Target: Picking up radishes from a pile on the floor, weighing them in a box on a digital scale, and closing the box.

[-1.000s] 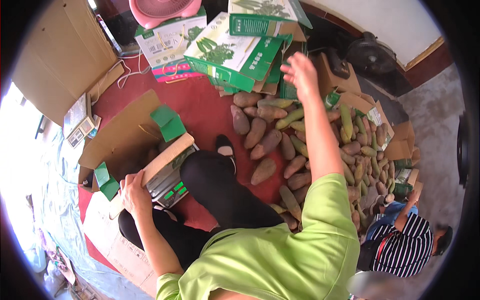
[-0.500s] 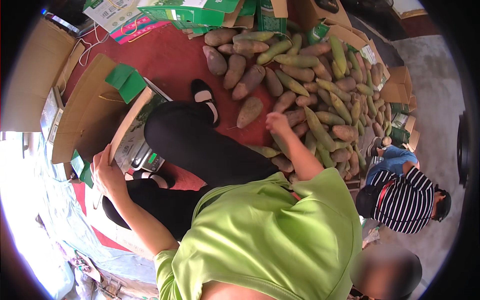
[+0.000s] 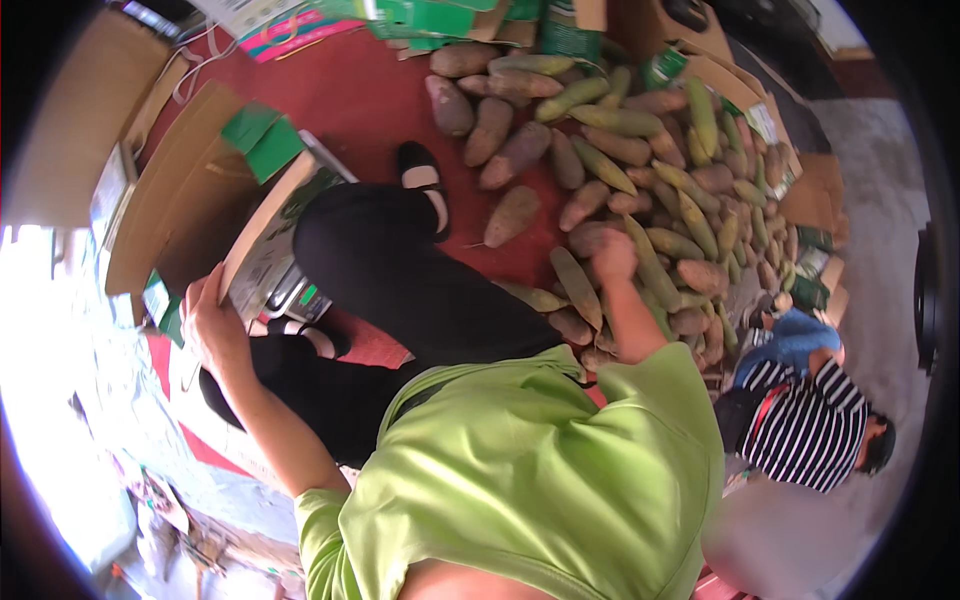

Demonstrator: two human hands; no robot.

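Observation:
My left hand [image 3: 212,318] grips the near edge of an upright cardboard box [image 3: 180,170], its fingers hooked over the rim. The box has green flaps and stands tilted beside a scale with a lit green display [image 3: 308,295]. My right hand [image 3: 613,258] is over the near side of a large pile of long radishes, some green, some dusty reddish-brown. Its fingers curl on the end of a reddish-brown radish [image 3: 588,237]; slight blur hides the exact hold. Close to this hand lie a green radish [image 3: 576,285] and a single brown radish [image 3: 512,216].
Green cartons [image 3: 430,18] stand at the far side, and an open cardboard box [image 3: 735,85] is behind the pile. A person in a striped shirt [image 3: 805,420] is at the right. My black-trousered leg [image 3: 400,280] lies between box and pile, over the red floor [image 3: 320,85].
My right hand has moved right, from the pile's edge onto a reddish-brown radish. My left hand stays on the box edge. The whole view has shifted a little.

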